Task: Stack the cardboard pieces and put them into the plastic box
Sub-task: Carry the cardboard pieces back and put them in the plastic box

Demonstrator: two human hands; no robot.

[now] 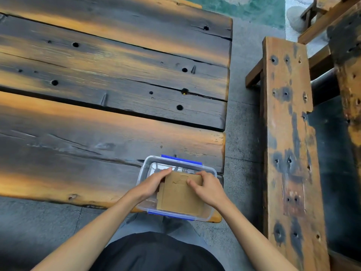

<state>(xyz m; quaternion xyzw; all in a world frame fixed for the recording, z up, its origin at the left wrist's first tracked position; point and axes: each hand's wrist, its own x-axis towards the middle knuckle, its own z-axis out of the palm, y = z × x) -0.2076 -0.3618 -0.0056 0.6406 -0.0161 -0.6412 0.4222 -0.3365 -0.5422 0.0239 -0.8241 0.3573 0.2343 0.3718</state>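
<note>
A clear plastic box with blue clips stands at the near right corner of the wooden table. A stack of brown cardboard pieces lies inside it, filling most of its near half. My left hand grips the stack's left edge, thumb reaching over the top. My right hand rests on the stack's right side with fingers curled onto its top face. How many pieces the stack holds is hidden.
The table of dark, worn planks stretches away to the left and back. A wooden bench runs along the right, across a strip of grey stone floor. My lap sits just below the box.
</note>
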